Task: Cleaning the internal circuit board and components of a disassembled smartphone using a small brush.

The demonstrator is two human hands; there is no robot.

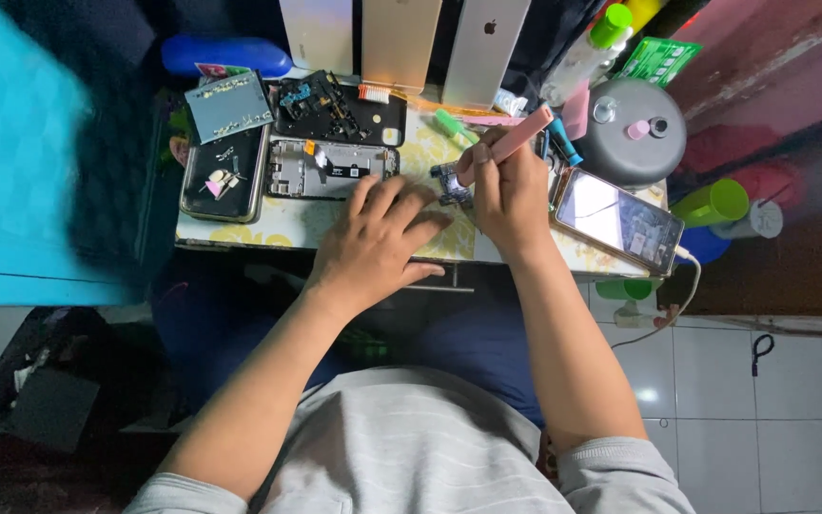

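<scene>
The right hand [506, 190] grips a pink tool [516, 138], tip down on a small dark circuit board [451, 183] at mid-bench [287, 228]; the left hand [373, 243] lies flat, fingers spread, beside the board.

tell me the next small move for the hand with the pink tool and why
Probably keep the left hand flat on the table to steady the small dark circuit board, then ease the pink flat-handled tool in the right hand onto it: its tip already sits at the board's edge.
</scene>
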